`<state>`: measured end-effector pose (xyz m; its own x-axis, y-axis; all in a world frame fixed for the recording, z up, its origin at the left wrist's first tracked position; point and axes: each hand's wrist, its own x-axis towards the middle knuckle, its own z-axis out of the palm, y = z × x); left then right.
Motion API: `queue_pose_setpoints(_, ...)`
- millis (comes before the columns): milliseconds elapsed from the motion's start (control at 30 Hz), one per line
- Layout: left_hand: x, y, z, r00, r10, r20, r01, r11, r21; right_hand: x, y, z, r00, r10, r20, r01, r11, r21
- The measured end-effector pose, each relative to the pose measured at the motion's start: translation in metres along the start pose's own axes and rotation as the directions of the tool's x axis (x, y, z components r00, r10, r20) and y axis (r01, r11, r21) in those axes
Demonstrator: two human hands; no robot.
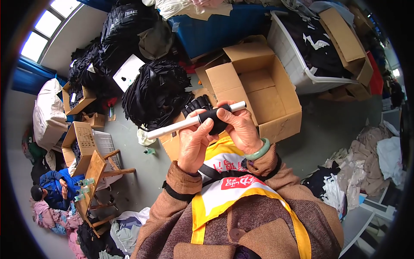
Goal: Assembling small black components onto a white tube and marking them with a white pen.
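Note:
A white rod (pixel 166 129) lies across in front of my chest, its right end raised. Around its right half sits a black cloth band (pixel 215 122), which looks like a knit tube. My left hand (pixel 192 144) is closed on the rod and the band's left edge, thumb on top. Closed on the band's right side is my right hand (pixel 242 134), its thumb pressing near the rod's right end. Fingertips under the band are partly hidden. Just beyond my hands, several black rolled pieces (pixel 198 103) lie on cardboard beside a big heap of black cloth pieces (pixel 155 93).
An open cardboard box (pixel 278 110) stands just beyond my right hand. Behind it is a white bin (pixel 297 64) of dark cloth. A wooden stool (pixel 92 185) with small bottles stands at left, near a seated person in blue (pixel 60 190). Cloth piles (pixel 366 162) lie at right.

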<state>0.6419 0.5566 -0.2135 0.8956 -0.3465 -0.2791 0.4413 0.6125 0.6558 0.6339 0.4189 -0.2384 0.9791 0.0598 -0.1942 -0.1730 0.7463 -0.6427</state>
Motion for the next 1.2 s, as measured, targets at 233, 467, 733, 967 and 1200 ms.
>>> queue_pose_setpoints(233,0.002,-0.002,-0.012,0.998,0.064,-0.008,-0.064,0.998,-0.018,0.002,-0.003,-0.003,0.995,-0.087,-0.044,0.092,0.985,0.148)
queue_pose_setpoints(467,0.002,-0.006,-0.012,0.998,0.061,-0.003,-0.061,0.998,-0.006,0.005,0.007,-0.002,0.999,-0.048,0.021,0.047,0.997,0.058)
queue_pose_setpoints(733,0.002,-0.005,-0.008,0.999,0.041,-0.014,-0.042,0.998,-0.041,-0.001,-0.004,0.007,1.000,0.017,0.019,-0.016,1.000,-0.009)
queue_pose_setpoints(967,0.006,-0.005,-0.017,0.991,0.126,-0.043,-0.125,0.992,0.005,0.002,-0.009,-0.006,0.993,-0.093,0.074,0.093,0.996,0.001)
queue_pose_setpoints(1200,0.001,-0.001,0.001,1.000,-0.014,-0.015,0.013,0.996,-0.083,0.002,-0.004,0.005,0.998,0.059,0.037,-0.057,0.997,-0.053)
